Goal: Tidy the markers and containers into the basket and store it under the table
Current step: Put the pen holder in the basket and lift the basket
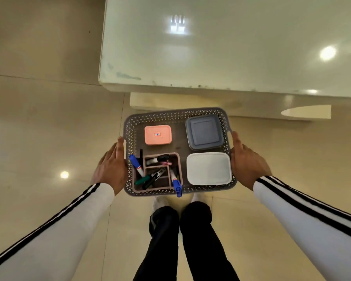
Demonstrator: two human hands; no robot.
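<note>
I carry the basket (170,114) in the air between my 2 hands, above the floor (49,118) and just in front of the near edge of the table (231,47). I think the packing step is finished and only the storing under the table remains, so the basket is kept level to stop the contents from sliding.

My left hand (111,165) presses flat on the left side wall, with the fingers rather straight and 1 finger lying along the handle cut-out. My right hand (245,163) presses on the right side wall in the same way. Its 1 visible finger is straight, but the others are hidden behind the hand, so I cannot tell if they curl under the basket.

Inside I count 3 closed containers: 1 pink container (158,135) at the far left, 1 grey container (204,132) at the far right and 1 white container (209,168) at the near right. The near left corner holds 1 pink organiser (162,154), which keeps the markers together.

I count at least 5 markers: 1 blue-capped marker (135,163) at the left edge of the organiser, 1 black-capped marker (159,159), 1 green marker (143,180), 1 black marker (156,175) and a second blue marker (175,182), whose cap sticks out over the near rim. This one may fall if I tilt the basket.
</note>
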